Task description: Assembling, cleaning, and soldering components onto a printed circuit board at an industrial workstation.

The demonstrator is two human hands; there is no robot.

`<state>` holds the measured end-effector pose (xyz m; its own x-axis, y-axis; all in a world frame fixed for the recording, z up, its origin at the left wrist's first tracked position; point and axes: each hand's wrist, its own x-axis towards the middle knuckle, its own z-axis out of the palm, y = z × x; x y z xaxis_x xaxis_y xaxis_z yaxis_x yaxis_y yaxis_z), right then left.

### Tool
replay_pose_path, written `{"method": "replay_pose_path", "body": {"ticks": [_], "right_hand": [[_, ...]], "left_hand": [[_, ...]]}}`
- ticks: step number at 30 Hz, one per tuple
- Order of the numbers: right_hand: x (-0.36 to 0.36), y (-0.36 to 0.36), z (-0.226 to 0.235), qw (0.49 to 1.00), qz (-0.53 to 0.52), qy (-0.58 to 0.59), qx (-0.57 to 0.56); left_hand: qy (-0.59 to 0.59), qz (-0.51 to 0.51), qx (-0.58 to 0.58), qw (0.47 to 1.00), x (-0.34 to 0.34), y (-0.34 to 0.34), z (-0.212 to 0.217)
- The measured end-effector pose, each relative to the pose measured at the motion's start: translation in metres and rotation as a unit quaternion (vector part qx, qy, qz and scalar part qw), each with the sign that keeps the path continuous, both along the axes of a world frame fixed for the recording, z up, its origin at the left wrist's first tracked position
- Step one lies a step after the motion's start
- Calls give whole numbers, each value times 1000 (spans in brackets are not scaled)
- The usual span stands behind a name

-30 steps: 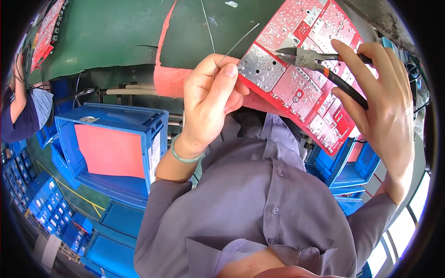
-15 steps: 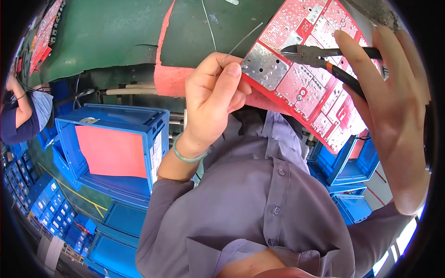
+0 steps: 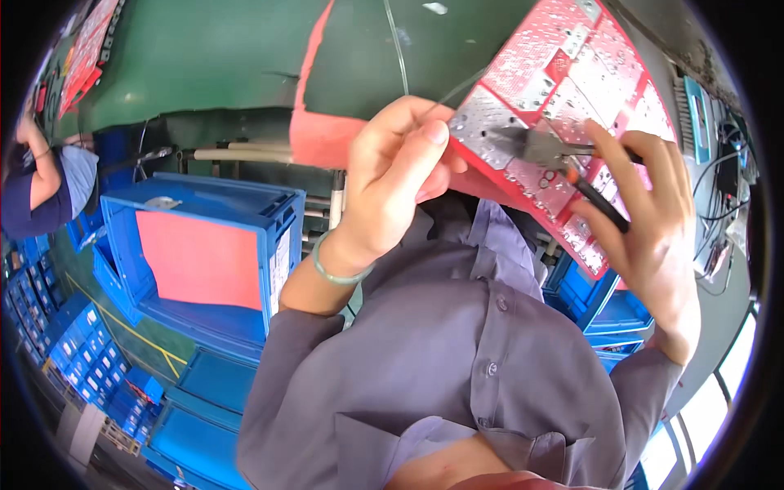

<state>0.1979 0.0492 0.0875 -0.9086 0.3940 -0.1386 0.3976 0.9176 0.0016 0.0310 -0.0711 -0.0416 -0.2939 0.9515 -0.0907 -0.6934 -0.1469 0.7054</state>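
Note:
A red circuit board [image 3: 600, 98] with silvery solder points lies slanted at the upper right. My left hand [image 3: 400, 180] is closed at its left corner, with a thin grey wire [image 3: 467, 85] pinched between thumb and forefinger. The other fingers curl against the board's edge; whether they also grip it is hidden. My right hand [image 3: 649, 212] is closed round the black and orange handles of cutting pliers [image 3: 543, 149]. Their jaws, blurred, are over the board's metal-coloured corner area, pointing toward my left hand. Contact between jaws and board cannot be made out.
Pink foam sheet [image 3: 322, 140] edges the green work surface [image 3: 204, 57]. Another thin strand [image 3: 398, 49] runs toward my left hand. Blue crates [image 3: 204, 192] stand at left, one with a pink sheet. Cables [image 3: 723, 184] lie at right. Another person's arm [image 3: 45, 175] shows at far left.
My right hand has moved left and down with the pliers, bringing their jaws slightly right and lower in view. The board and my left hand appear shifted a little right as the view moved.

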Motion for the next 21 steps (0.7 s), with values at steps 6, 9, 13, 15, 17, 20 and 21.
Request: {"method": "replay_pose_path", "body": {"ticks": [6,9,13,15,17,20,21], "right_hand": [[10,18,-14,993,-84,64,45],[26,33,-15,987,-122,93,48],[27,19,-9,995,-82,48,13],[26,19,-9,998,-52,29,20],[30,21,-11,995,-92,46,1],[38,32,-12,971,-187,137,-54],[42,35,-12,961,-210,168,-68]], "left_hand": [[62,19,-76,995,4,-1,7],[54,14,-64,996,3,-1,5],[47,18,-65,997,3,-2,7],[60,19,-75,995,2,-1,8],[63,24,-72,995,2,0,8],[58,22,-61,996,3,0,8],[50,24,-55,997,3,0,8]]}}
